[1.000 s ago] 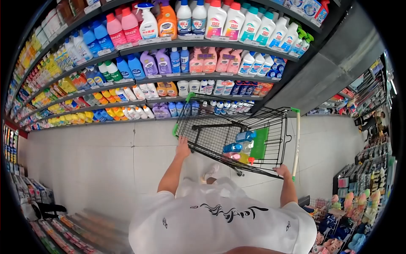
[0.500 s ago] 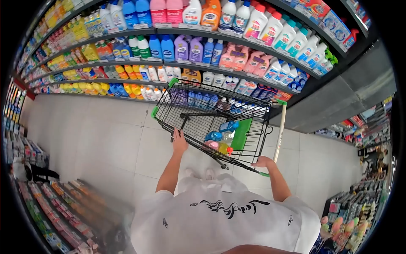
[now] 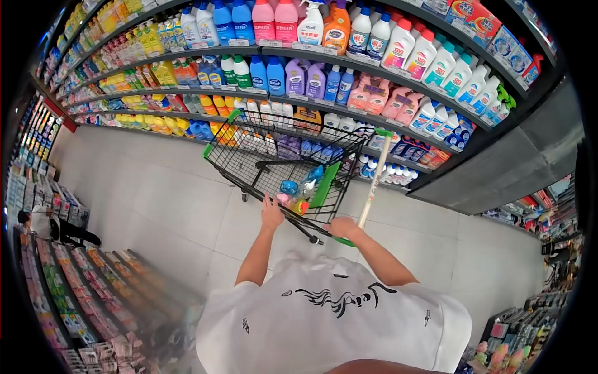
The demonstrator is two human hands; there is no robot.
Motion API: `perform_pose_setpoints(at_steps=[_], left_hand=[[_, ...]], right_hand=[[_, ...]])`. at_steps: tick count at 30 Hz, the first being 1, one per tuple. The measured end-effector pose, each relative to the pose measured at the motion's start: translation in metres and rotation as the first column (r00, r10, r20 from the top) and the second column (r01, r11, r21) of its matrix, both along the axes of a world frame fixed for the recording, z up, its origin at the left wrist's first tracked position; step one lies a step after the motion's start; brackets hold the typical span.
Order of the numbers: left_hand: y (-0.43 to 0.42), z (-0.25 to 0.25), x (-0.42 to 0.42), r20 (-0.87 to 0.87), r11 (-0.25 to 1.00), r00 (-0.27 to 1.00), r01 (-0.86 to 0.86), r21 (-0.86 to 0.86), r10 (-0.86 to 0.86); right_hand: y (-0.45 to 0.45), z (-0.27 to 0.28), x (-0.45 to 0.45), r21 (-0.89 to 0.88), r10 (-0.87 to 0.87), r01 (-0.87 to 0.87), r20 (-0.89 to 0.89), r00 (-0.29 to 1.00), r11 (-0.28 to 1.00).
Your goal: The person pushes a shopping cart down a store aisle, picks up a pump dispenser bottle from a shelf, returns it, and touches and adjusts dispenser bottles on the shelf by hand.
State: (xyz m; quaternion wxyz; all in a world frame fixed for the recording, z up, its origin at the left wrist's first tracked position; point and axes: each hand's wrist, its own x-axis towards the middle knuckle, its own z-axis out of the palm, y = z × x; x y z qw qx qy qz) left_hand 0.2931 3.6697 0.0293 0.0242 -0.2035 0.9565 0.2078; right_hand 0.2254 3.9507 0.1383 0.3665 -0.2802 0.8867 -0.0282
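Observation:
A black wire shopping cart [image 3: 239, 163] with green corners stands in front of me, angled towards the shelves. Its pale handle bar [image 3: 374, 184] is on the right. Inside, near a green panel [image 3: 324, 185], lie a few bottles: a blue one [image 3: 288, 187], another blue one [image 3: 316, 173], a clear one, a pink one and a yellowish one with a red-orange top [image 3: 301, 207]. My left hand [image 3: 272, 213] rests at the cart's near rim, fingers stretched upward. With my right hand [image 3: 342, 228] I grip the near corner of the cart, close to the handle's lower end.
Curved shelves [image 3: 274, 96] packed with cleaning-product bottles run across the far side. A grey wall panel [image 3: 492, 162] closes their right end. Hanging-goods racks [image 3: 81, 293] stand at lower left, where a person [image 3: 56, 227] is partly visible. Light tiled floor [image 3: 149, 199] surrounds the cart.
The cart has moved left across my front, my right hand travelling left with it. My left hand now sits farther back along the near rim, beside the bottles. The shelves have shifted slightly right in view.

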Motion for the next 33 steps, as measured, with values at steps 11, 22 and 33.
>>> perform_pose_setpoints(at_steps=[11,22,33], left_hand=[[-0.101,0.004,0.003,0.004,0.933,0.947,-0.318,0.168,0.322],[-0.183,0.039,-0.005,0.15,0.809,0.942,-0.335,0.482,0.301],[-0.28,0.056,-0.005,0.246,0.616,0.759,-0.639,0.462,0.603]], right_hand=[[-0.099,0.034,0.032,-0.41,0.348,-0.431,-0.264,0.9,0.804],[-0.188,0.059,0.038,-0.649,0.278,-0.451,-0.358,0.892,0.613],[-0.253,0.058,-0.097,-0.743,0.098,-0.254,-0.248,0.964,0.62]])
